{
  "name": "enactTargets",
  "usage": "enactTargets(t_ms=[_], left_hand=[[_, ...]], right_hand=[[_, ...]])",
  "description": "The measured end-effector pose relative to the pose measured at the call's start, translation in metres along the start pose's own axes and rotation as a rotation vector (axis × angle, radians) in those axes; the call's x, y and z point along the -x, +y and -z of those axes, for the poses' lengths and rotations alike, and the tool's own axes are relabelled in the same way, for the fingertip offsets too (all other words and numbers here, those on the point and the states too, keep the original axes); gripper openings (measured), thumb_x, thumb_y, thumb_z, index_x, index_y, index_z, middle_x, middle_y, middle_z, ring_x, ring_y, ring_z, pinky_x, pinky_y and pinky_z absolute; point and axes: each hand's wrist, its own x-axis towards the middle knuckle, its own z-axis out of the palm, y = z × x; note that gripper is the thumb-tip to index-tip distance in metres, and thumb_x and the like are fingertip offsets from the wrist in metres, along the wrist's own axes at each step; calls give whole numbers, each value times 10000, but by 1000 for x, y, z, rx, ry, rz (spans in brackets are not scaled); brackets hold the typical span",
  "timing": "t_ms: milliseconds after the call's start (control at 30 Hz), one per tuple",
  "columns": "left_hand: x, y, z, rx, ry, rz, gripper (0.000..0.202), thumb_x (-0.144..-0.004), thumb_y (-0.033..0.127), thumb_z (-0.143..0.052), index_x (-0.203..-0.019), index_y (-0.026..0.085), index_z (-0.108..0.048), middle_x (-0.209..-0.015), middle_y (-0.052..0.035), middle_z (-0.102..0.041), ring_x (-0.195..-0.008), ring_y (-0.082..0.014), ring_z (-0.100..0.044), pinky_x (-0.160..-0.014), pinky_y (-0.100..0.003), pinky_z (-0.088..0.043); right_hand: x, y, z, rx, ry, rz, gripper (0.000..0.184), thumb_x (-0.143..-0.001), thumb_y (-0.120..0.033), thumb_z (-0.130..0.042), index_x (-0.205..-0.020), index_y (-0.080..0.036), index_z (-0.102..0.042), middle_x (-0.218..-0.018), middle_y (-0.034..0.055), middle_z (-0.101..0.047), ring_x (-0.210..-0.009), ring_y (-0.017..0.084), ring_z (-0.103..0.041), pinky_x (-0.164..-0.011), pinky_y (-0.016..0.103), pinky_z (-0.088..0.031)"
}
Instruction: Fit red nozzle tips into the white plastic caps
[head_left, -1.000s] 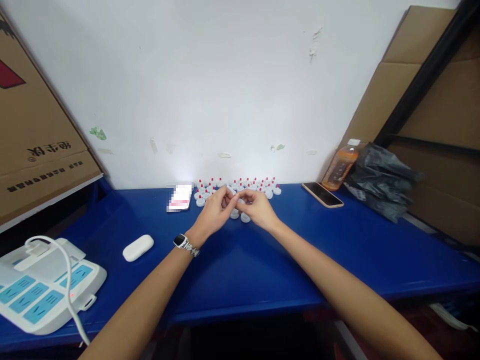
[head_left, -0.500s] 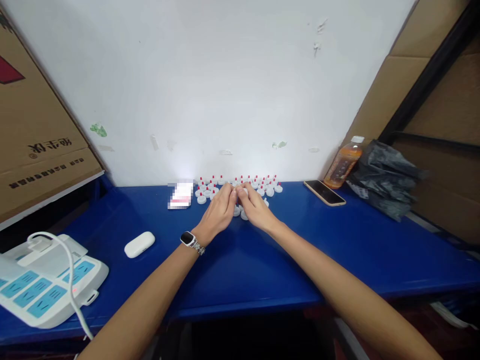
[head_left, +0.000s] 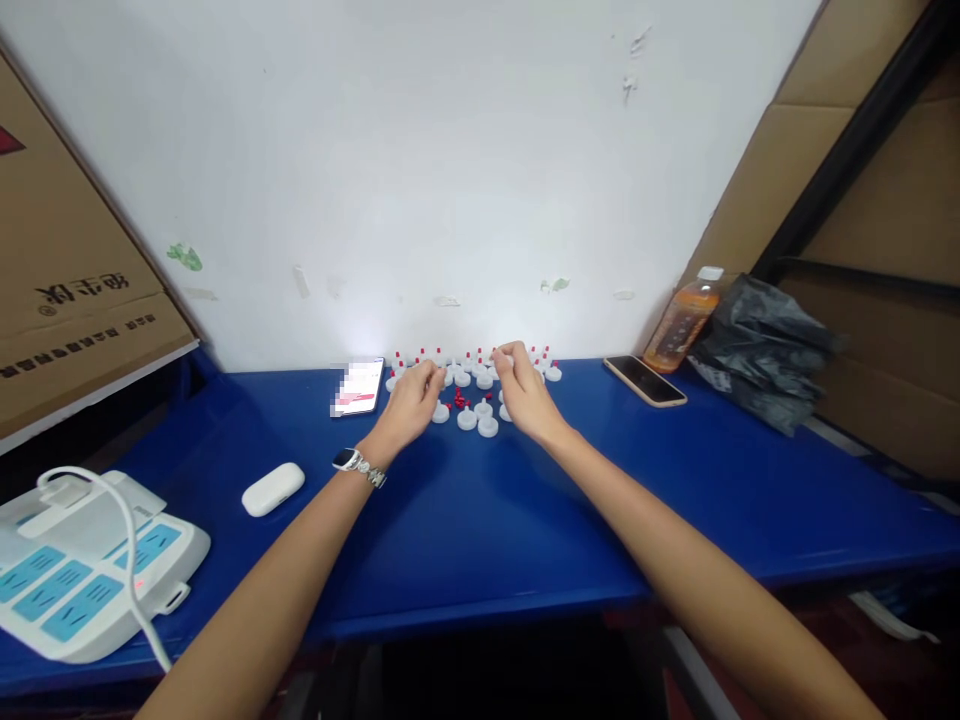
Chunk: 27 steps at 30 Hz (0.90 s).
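Observation:
Several small white caps with red tips (head_left: 480, 365) stand in rows on the blue table (head_left: 480, 520) by the wall. In front of them lie a few plain white caps (head_left: 467, 420) and loose red bits (head_left: 458, 400). My left hand (head_left: 409, 402), with a watch on its wrist, rests at the left of the group, fingers curled by the caps. My right hand (head_left: 525, 392) is at the right of the group, its fingertips pinched together at the back row. What either hand's fingers hold is too small to see.
A phone with a lit screen (head_left: 358, 387) lies left of the caps, a dark phone (head_left: 645, 380) to the right. An orange drink bottle (head_left: 681, 326) and a black bag (head_left: 765, 350) stand far right. A white case (head_left: 273, 489) and a power strip (head_left: 82, 570) lie left. Cardboard boxes (head_left: 67, 290) flank both sides.
My hands were pressed together over the caps; now they have parted, left hand to the left and right hand toward the back row. The loose red bits and plain caps between them now show.

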Motion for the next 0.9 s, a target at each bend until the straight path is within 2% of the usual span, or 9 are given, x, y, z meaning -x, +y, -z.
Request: enactTargets(t_ms=[133, 267, 333, 433, 500, 567, 633, 733, 900], left_hand=[[-7, -13, -10, -117, -129, -128, 268, -976, 389, -466, -876, 196, -622, -876, -55, -587, -860, -208, -550, -799, -348, -436], [-11, -15, -17, -209, -132, -132, 220, -952, 359, -513, -981, 201, -662, -954, -75, -610, -962, -243, -546, -878, -389, -436], [-10, -15, -15, -202, -100, -120, 219, -952, 347, -512, -1028, 207, -663, -998, -78, -628, -976, -242, -550, -893, -394, -436], [-6, -14, -5, -119, -50, -89, 221, -962, 330, -482, -1018, 206, -656, -1019, -71, -645, -949, -221, -570, -864, -367, -451], [-3, -14, 1, -78, -50, -74, 222, -959, 342, -481, -953, 200, -651, -987, -63, -650, -915, -210, -578, -836, -352, -456], [1, -13, 6, -60, -63, -64, 228, -950, 356, -489, -892, 198, -643, -944, -54, -647, -878, -203, -579, -813, -345, -457], [3, -12, 7, -54, -67, -63, 235, -947, 359, -488, -859, 199, -635, -912, -49, -643, -857, -201, -577, -797, -342, -455], [5, -10, 6, -64, -73, -80, 250, -955, 366, -473, -848, 205, -632, -894, -50, -645, -877, -208, -575, -800, -345, -449], [7, -9, 5, -87, -106, -69, 262, -957, 385, -472, -832, 211, -622, -911, -54, -654, -911, -220, -572, -812, -352, -445]], right_hand=[[-3, 8, -7, 33, -77, 62, 250, -968, -443, -440, -1020, -231, -563, -706, -27, -557, -637, 150, -516, -639, 267, -392], [-3, 14, -9, 50, -123, 101, 259, -924, -434, -530, -1006, -213, -637, -832, 10, -654, -685, 149, -548, -650, 264, -412], [-4, 18, -7, 55, -127, 81, 277, -912, -444, -555, -1006, -212, -674, -808, 13, -670, -678, 156, -558, -648, 271, -419], [-7, 26, -5, 49, -77, 80, 292, -894, -464, -590, -979, -221, -729, -847, 36, -680, -757, 182, -591, -704, 298, -449], [-11, 31, -4, 61, -5, 110, 288, -864, -473, -634, -934, -223, -759, -966, 71, -656, -904, 212, -592, -780, 326, -463], [-15, 36, -4, 106, 63, 134, 275, -831, -469, -676, -896, -221, -778, -989, 86, -608, -980, 228, -564, -845, 352, -454], [-21, 39, -5, 145, 55, 127, 266, -825, -447, -680, -888, -211, -783, -873, 63, -581, -895, 212, -564, -833, 353, -448], [-33, 44, -9, 139, -65, 75, 244, -842, -379, -640, -887, -174, -765, -702, 15, -591, -681, 162, -551, -697, 306, -439], [-53, 56, -19, 198, -237, 28, 160, -811, -229, -600, -778, -147, -733, -664, 28, -687, -613, 147, -602, -613, 260, -426]])
